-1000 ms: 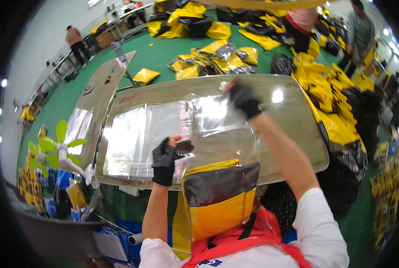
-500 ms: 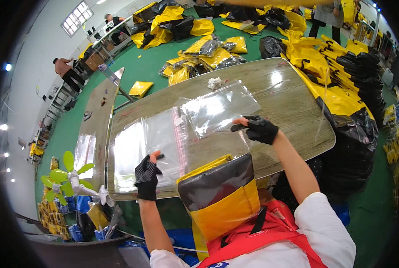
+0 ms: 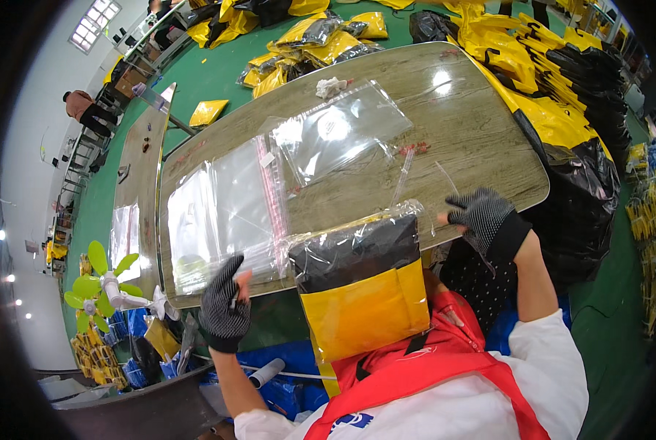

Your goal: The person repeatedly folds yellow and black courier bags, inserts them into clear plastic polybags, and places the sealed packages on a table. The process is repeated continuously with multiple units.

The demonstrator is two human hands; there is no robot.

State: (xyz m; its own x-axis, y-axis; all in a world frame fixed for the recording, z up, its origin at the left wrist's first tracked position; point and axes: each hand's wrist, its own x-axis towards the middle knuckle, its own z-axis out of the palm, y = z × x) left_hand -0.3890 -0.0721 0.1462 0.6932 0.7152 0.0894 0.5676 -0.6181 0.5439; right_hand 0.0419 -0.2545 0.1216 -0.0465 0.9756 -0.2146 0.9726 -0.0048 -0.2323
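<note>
**Both hands pulled back to near table edge; bagged item now at chest**

Moved since half a second ago: right hand (image 3: 482,218) drawn off the clear bags and back past the table's near right edge; left hand (image 3: 225,301) lowered just below the near edge. Black-and-yellow item (image 3: 361,290), sheathed in a clear bag (image 3: 357,231), now larger in view and standing upright against the chest, its top overlapping the table (image 3: 475,125) edge.

Left hand gloved, dark and dotted, fingers curled in a closed grip on the lower corner of the bag stack (image 3: 221,209), pinching the plastic at the table edge. Right hand gloved likewise, fingers partly curled, thumb out; a thin clear strip seems to run from its fingertips toward the bagged item, though whether actually gripped cannot be told.

Bag stack lying flat on the left half of the wooden table, with a red seal line along its right side. Second loose clear bag (image 3: 343,132) farther off, tilted, overlapping the stack's upper right corner. Small white crumpled scrap (image 3: 330,86) just beyond it. Narrow clear strip (image 3: 401,176) lying mid-table, between the loose bag and the right hand.

Green fan (image 3: 104,282) lower left, below the table. Heaps of yellow-and-black packs (image 3: 321,40) on the green floor beyond, and black bags (image 3: 577,169) stacked along the table's right side. Second long table (image 3: 133,169) at left; a person (image 3: 82,108) bent over at its far end.
</note>
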